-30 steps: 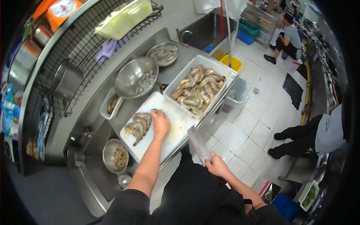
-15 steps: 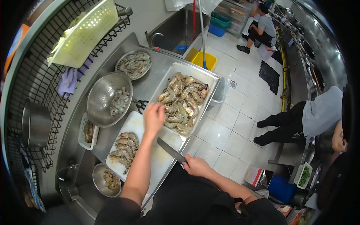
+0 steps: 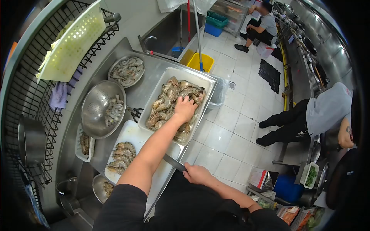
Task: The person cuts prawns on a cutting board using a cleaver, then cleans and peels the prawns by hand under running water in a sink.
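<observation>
My left hand (image 3: 185, 109) reaches into a white tray (image 3: 143, 122) heaped with raw prawns (image 3: 163, 101). Its fingers are spread over the prawns and touch them; no prawn shows in its grasp. My right hand (image 3: 198, 174) grips the handle of a knife (image 3: 174, 162), whose blade points left over the edge of a white cutting board (image 3: 130, 132). A row of unpeeled prawns (image 3: 121, 157) lies on the board, partly behind my left forearm. Scissors (image 3: 135, 113) with black handles lie between the board and a metal colander (image 3: 92, 104).
Peeled prawns (image 3: 114, 111) sit in the colander. A steel bowl (image 3: 126, 71) of prawns stands behind it, and a small white basket (image 3: 82, 151) and another bowl (image 3: 101, 188) stand left. One person (image 3: 331, 111) stands at the right counter; another (image 3: 262, 27) sits farther back.
My left hand has moved from the tray's near-left edge forward and right, down onto the prawns. My right hand still holds the knife, nearly in place. The view has shifted slightly.
</observation>
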`<state>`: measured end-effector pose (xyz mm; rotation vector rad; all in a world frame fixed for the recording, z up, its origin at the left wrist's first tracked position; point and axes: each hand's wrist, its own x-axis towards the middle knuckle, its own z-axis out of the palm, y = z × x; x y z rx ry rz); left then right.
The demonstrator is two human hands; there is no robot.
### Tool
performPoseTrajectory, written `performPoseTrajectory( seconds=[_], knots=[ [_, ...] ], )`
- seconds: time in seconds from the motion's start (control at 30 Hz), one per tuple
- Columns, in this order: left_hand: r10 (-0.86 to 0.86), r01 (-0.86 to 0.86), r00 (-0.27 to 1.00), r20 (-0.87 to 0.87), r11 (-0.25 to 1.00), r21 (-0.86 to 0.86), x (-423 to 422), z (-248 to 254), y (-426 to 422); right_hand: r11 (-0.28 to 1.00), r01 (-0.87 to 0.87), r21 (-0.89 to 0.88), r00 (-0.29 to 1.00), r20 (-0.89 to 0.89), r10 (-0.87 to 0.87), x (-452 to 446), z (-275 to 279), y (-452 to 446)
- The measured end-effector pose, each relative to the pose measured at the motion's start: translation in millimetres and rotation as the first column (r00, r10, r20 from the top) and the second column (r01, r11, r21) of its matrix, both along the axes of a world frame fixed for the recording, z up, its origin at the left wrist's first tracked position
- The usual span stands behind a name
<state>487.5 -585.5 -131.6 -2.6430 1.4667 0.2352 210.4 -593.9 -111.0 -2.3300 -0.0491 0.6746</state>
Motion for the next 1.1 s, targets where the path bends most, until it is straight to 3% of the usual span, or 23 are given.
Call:
performPoseTrajectory(
  seconds=[0.23, 0.33, 0.37, 0.43, 0.5, 0.53, 0.57, 0.63, 0.7, 0.77, 0.83, 0.9, 0.97, 1.03, 1.07, 1.1],
  knots=[
    [-0.1, 0.113, 0.991, -0.088, 0.982, 0.154, 9, 17, 13, 1.0, -0.026, 0.007, 1.0, 0.01, 0.026, 0, 8, -4],
    [0.032, -0.083, 0.939, -0.343, 0.988, -0.133, 13, 34, 31, 0.999, -0.015, 0.029, 1.0, -0.011, 0.015, -2, 10, -8],
    [0.033, -0.08, 0.941, -0.336, 0.989, -0.125, 10, 49, 40, 0.999, -0.006, 0.047, 1.0, -0.026, 0.007, -4, 10, -9],
    [0.13, -0.263, 0.909, -0.397, 0.916, -0.303, 3, 76, 64, 0.996, 0.024, 0.085, 1.0, -0.012, -0.023, -8, 1, -13],
    [0.142, -0.519, 0.626, -0.767, 0.809, -0.274, 2, 95, 96, 0.991, 0.031, 0.133, 1.0, -0.002, -0.031, -10, -16, -18],
    [0.133, -0.58, 0.532, -0.837, 0.777, -0.245, -2, 100, 115, 0.974, 0.061, 0.217, 0.998, 0.019, -0.067, -10, -25, -22],
    [0.217, -0.668, 0.324, -0.921, 0.742, -0.06, -6, 104, 137, 0.948, 0.09, 0.304, 0.994, 0.027, -0.103, -14, -35, -22],
    [0.299, -0.613, 0.211, -0.931, 0.782, 0.112, -25, 120, 173, 0.931, 0.126, 0.342, 0.992, -0.047, -0.117, -16, -30, -25],
    [0.354, -0.611, 0.188, -0.916, 0.772, 0.173, -49, 108, 197, 0.918, 0.165, 0.361, 0.984, -0.125, -0.128, -15, -21, -28],
    [0.514, -0.49, 0.23, -0.827, 0.795, 0.358, -77, 81, 206, 0.854, 0.332, 0.401, 0.919, -0.341, -0.197, -19, -19, -28],
    [0.573, -0.52, 0.21, -0.792, 0.752, 0.406, -103, 40, 218, 0.821, 0.35, 0.451, 0.918, -0.34, -0.205, -26, -28, -23],
    [0.351, -0.461, 0.723, -0.595, 0.887, -0.037, -130, 7, 227, 0.79, 0.375, 0.485, 0.914, -0.334, -0.229, -29, -33, -24],
    [0.411, -0.58, 0.634, -0.655, 0.813, -0.052, -151, 24, 220, 0.768, 0.371, 0.522, 0.921, -0.31, -0.235, -32, -33, -22],
    [0.448, -0.713, 0.643, -0.621, 0.646, -0.272, -164, 22, 225, 0.762, 0.381, 0.523, 0.917, -0.319, -0.24, -34, -32, -22],
    [0.508, -0.794, 0.591, -0.626, 0.5, -0.344, -166, 10, 225, 0.758, 0.391, 0.523, 0.913, -0.327, -0.245, -33, -32, -21],
    [0.512, -0.798, 0.588, -0.626, 0.497, -0.342, -167, -8, 223, 0.752, 0.399, 0.524, 0.909, -0.333, -0.251, -31, -32, -21]
  ],
)
